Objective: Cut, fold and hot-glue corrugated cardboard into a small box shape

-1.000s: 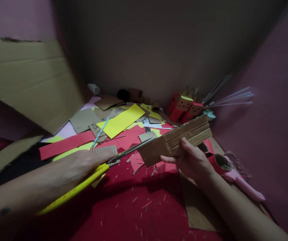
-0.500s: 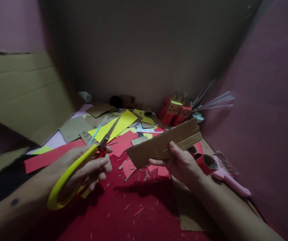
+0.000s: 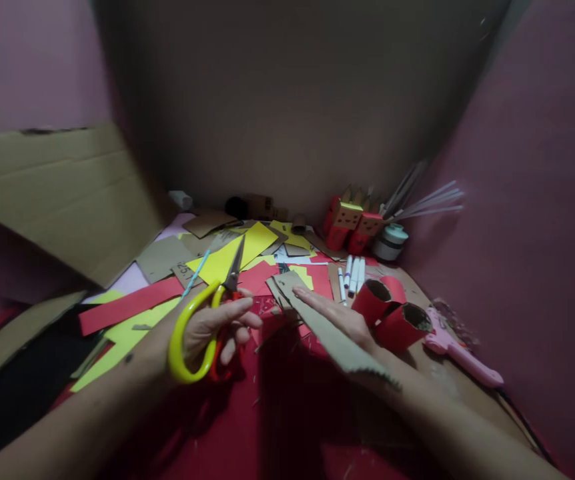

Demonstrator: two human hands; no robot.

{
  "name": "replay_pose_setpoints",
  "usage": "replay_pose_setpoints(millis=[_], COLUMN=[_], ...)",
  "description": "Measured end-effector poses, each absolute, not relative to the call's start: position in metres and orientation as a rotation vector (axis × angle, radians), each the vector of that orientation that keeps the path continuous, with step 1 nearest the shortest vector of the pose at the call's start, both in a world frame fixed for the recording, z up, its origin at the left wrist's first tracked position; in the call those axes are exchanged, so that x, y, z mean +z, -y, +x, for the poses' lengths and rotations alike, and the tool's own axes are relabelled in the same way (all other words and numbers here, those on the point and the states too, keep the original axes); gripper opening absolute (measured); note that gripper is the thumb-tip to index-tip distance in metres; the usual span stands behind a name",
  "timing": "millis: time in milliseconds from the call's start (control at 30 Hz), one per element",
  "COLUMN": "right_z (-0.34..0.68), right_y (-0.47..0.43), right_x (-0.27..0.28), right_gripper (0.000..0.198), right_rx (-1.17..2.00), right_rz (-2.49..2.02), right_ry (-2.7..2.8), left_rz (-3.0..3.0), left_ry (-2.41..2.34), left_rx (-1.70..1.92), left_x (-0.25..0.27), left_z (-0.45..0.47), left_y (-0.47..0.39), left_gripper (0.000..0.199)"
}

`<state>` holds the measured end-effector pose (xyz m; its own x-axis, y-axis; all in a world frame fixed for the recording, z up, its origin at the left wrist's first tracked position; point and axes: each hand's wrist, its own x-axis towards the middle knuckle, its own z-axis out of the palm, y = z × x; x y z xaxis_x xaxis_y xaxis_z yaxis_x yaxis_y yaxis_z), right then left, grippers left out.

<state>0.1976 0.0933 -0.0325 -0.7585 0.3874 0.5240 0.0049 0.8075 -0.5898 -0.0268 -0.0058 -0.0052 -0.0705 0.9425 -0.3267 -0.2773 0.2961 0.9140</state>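
Observation:
My left hand (image 3: pixel 232 320) is closed around scissors (image 3: pixel 181 350) with a large yellow loop and some red on the handle. Their dark blades point up and away from me, seemingly closed together. To the right, my right hand (image 3: pixel 340 317) grips a piece of brown cardboard (image 3: pixel 330 333), thumb side hidden behind it. The piece slants down toward my right forearm, and its near end has a ragged, corrugated edge. The scissors and the cardboard are apart, above a red surface (image 3: pixel 287 413) strewn with thin scraps.
Red-covered tubes (image 3: pixel 402 327) stand at right, beside a pink glue gun (image 3: pixel 462 357). White markers (image 3: pixel 352 275) lie behind them. Red figures with cardboard faces (image 3: pixel 348 217) and a pale jar (image 3: pixel 390 241) stand farther back. Yellow paper (image 3: pixel 255 243) covers a scrap pile; large cardboard (image 3: pixel 62 200) leans left.
My right hand has turned the cardboard from a broad-side view to a steep slant, its near end now toward my forearm. My left hand has moved right, with the scissors more upright.

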Motion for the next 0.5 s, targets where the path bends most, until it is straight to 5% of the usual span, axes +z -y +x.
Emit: replay_pose_setpoints(millis=[200, 500], right_z=[0.192, 0.189], right_y=[-0.087, -0.079], right_x=[-0.031, -0.029], right_gripper=[0.056, 0.047], right_rx=[0.104, -0.194], right_rz=[-0.095, -0.099], right_ry=[2.528, 2.568], left_rz=[0.702, 0.766], left_ry=[-1.237, -1.237], left_rx=[1.183, 1.277], left_x=[0.006, -0.005], left_z=[0.001, 0.01], left_y=[0.003, -0.002], left_gripper=[0.042, 0.029])
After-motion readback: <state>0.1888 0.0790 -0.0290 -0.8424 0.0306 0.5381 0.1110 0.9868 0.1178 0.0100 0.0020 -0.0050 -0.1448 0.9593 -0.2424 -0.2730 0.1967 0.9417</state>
